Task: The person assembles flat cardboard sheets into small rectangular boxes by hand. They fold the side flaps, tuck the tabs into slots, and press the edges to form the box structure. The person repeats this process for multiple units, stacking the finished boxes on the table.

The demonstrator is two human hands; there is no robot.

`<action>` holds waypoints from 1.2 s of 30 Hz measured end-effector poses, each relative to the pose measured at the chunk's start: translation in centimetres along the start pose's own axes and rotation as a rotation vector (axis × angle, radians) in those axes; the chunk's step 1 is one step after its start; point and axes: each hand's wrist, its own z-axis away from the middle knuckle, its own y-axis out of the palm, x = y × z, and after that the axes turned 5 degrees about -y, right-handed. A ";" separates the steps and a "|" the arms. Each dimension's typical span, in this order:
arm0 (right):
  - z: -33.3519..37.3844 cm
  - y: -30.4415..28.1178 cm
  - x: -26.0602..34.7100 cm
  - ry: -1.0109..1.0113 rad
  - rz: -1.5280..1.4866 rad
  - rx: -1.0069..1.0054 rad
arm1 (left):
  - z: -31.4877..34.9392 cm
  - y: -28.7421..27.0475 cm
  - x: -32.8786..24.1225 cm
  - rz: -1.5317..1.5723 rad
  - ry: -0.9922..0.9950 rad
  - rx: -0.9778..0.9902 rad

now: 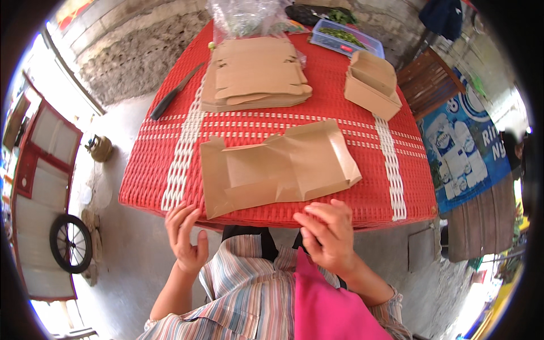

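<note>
A partly folded brown cardboard box (263, 164) lies opened out on the red woven tabletop (153, 170), its side flaps bent up. My left hand (187, 235) is at the table's front edge, by the box's near left corner. Its fingers are apart and hold nothing. To the right, my right hand (328, 232) hovers near the box's front edge, fingers spread and slightly curled, with nothing in them. Behind the opened box rests a stack of flat cardboard box blanks (258, 71). Folded boxes (371, 85), nested together, stand at the back right.
A dark-handled knife (175, 93) lies left of the stack. At the back are a clear plastic bag (249, 20) and a blue-clear tub (348, 38) holding green vegetables. A wooden chair (432, 84) stands beyond the table's right edge, near a blue printed banner (462, 150).
</note>
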 end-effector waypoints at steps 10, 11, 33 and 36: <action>0.9 -2.3 -5.6 0.295 -0.009 -0.392 | -2.9 -0.2 -5.0 -0.108 0.178 -0.044; 0.9 -2.1 -5.6 0.295 -0.016 -0.392 | -3.6 0.0 -5.6 -0.121 0.187 -0.011; -1.2 -0.8 0.3 0.042 -0.377 0.176 | -8.0 4.6 -9.1 0.880 -0.668 0.642; -1.2 -0.7 0.1 0.051 -0.405 0.228 | -7.6 4.6 -9.0 0.901 -0.667 0.655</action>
